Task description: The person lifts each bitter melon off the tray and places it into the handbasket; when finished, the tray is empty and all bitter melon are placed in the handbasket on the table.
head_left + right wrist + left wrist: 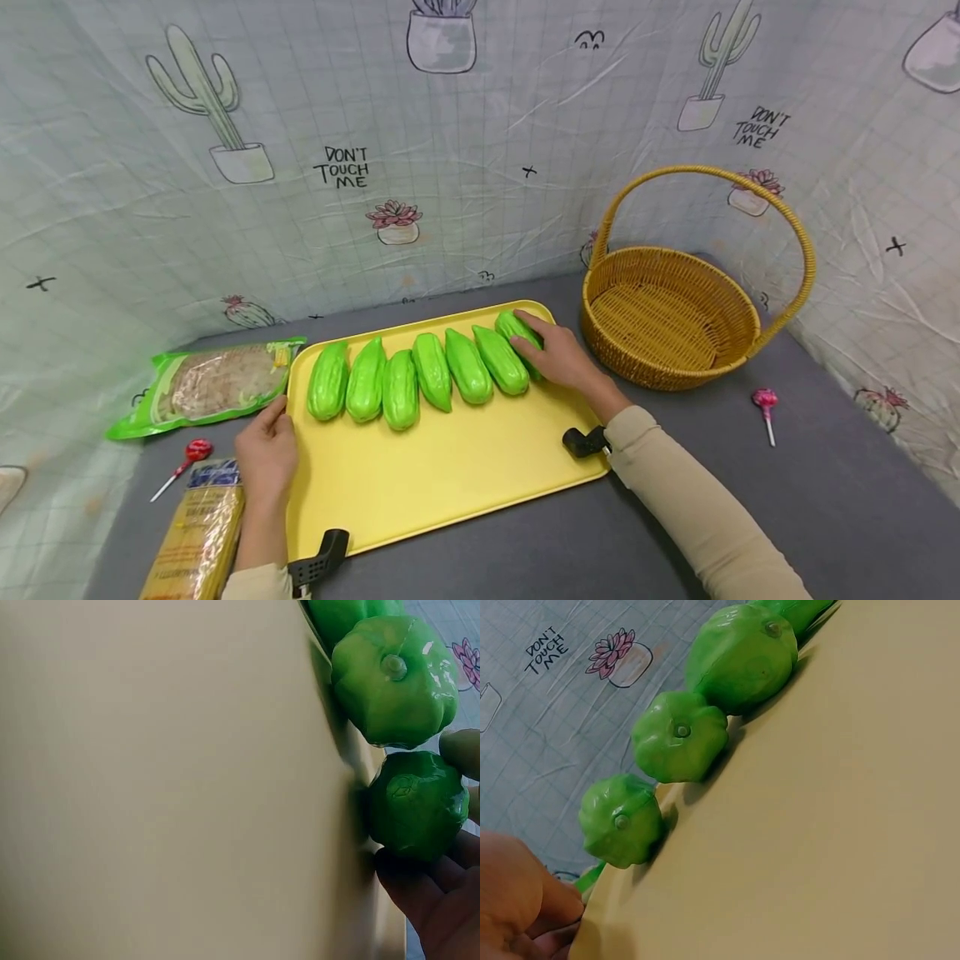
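Three green gourds (682,737) line the far edge of the yellow tray (832,825), and the left hand (517,900) sits at the tray's near-left corner.

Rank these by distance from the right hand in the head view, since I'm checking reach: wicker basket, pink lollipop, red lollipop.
From the right hand:
1. Wicker basket, just to its right.
2. Pink lollipop, farther right, beyond the basket.
3. Red lollipop, far left, past the tray.

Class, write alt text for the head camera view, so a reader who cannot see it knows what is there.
A right hand grips the rightmost of seven green gourds lined up on a yellow tray, while the left hand holds the tray's left edge. An empty wicker basket stands to the right on a grey table, with cactus-print cloth behind.
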The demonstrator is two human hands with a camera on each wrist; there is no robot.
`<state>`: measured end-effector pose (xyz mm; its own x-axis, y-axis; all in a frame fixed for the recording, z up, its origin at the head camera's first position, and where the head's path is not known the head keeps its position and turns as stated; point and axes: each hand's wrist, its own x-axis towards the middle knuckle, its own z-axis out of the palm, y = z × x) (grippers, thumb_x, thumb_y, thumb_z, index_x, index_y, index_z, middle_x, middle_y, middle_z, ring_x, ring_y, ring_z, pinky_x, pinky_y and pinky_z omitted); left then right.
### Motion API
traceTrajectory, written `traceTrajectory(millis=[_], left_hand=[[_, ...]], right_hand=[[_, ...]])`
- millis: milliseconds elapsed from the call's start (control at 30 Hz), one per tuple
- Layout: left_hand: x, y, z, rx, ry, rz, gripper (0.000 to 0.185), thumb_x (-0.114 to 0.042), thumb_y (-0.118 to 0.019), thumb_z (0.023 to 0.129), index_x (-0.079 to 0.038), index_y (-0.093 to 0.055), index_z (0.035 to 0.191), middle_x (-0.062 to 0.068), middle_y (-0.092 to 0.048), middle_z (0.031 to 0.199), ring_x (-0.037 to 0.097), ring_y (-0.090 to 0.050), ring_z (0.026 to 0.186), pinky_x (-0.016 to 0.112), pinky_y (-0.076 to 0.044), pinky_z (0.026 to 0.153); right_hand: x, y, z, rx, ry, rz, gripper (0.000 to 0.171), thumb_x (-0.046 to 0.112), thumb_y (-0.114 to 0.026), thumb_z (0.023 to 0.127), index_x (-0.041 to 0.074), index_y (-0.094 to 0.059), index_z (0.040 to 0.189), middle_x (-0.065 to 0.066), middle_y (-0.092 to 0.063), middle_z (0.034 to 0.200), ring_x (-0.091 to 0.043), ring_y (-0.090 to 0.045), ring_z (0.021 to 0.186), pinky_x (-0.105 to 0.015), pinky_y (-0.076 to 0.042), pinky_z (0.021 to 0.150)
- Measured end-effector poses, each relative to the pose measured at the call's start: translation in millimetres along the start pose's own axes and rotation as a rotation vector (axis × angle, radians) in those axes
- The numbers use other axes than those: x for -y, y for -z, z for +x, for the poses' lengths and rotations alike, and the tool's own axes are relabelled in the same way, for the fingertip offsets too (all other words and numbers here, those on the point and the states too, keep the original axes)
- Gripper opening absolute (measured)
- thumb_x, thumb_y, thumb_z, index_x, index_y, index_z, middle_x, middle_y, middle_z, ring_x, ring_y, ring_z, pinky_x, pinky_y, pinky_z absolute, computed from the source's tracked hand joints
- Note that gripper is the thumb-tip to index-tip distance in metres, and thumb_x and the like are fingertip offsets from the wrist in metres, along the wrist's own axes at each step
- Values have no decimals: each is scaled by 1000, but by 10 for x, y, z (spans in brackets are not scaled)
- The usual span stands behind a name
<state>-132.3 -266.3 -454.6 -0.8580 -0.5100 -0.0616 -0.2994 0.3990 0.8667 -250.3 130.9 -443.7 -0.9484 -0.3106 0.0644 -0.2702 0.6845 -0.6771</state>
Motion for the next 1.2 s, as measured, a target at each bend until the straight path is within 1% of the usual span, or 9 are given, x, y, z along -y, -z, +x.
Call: traceTrajectory(millis=[367, 533, 800, 867, 967, 1033, 1100, 1167, 1200], left_hand=[[107, 83, -31, -70, 10, 89, 48, -6, -36, 103, -6, -53, 148, 22, -53, 149, 36, -44, 144, 43, -43, 105], [113, 85, -23, -86, -2, 82, 47, -6, -37, 103, -5, -55, 146, 24, -53, 148, 38, -45, 143, 52, -43, 109], [85, 24, -20, -93, -14, 81, 45, -5, -39, 103, -5, -57, 144, 24, -56, 145, 38, -48, 140, 51, -44, 107], [80, 9, -18, -91, -12, 88, 45, -6, -39, 104, -5, -57, 144, 24, -57, 145, 37, -49, 140, 46, -45, 106], [73, -8, -15, -92, -22, 85, 44, -5, -40, 103, -4, -58, 143, 25, -57, 143, 38, -50, 138, 28, -45, 96], [67, -21, -11, -89, -21, 85, 44, -5, -40, 103, -4, -58, 143, 25, -57, 144, 38, -50, 138, 23, -43, 93], [59, -33, -8, -85, -19, 80, 44, -5, -40, 103, -4, -58, 144, 25, -57, 144, 38, -49, 139, 27, -46, 96], [51, -46, -9, -80, -14, 75, 44, -5, -39, 104, -4, -57, 144, 26, -56, 145, 38, -48, 140, 40, -47, 105], [50, -52, -10, -79, -13, 73, 44, -5, -39, 103, -4, -57, 144, 26, -56, 145, 38, -48, 140, 39, -47, 104]], right_hand=[[91, -62, 44, 1, 10, 8, 60, 37, -57, 104, 14, -42, 158, -15, -53, 154, -37, -50, 140, -53, -43, 112], [112, -64, 40, -24, -6, 21, 59, 36, -59, 103, 14, -45, 156, -13, -54, 153, -36, -52, 139, -52, -45, 110], [84, 4, -3, -55, -16, 18, 59, 36, -62, 102, 13, -47, 155, -18, -59, 146, -36, -59, 130, -49, -48, 102], [82, 30, -14, -62, -15, 17, 59, 36, -62, 102, 13, -47, 155, -19, -59, 145, -37, -59, 129, -49, -49, 101], [83, 71, -28, -68, -10, 18, 59, 36, -61, 103, 13, -46, 155, -19, -59, 146, -36, -60, 129, -48, -49, 100], [92, 100, -37, -70, -2, 20, 59, 36, -60, 103, 13, -45, 156, -18, -60, 145, -37, -65, 117, -47, -49, 97], [109, 129, -45, -72, 9, 14, 59, 36, -60, 103, 14, -45, 156, -18, -64, 140, -32, -67, 101, -44, -49, 92], [129, 161, -56, -75, 16, 13, 59, 36, -60, 103, 16, -45, 156, -18, -67, 134, -28, -63, 83, -42, -49, 87], [141, 176, -63, -76, 21, 12, 59, 36, -60, 103, 16, -45, 156, -17, -67, 135, -27, -62, 80, -42, -49, 86]])
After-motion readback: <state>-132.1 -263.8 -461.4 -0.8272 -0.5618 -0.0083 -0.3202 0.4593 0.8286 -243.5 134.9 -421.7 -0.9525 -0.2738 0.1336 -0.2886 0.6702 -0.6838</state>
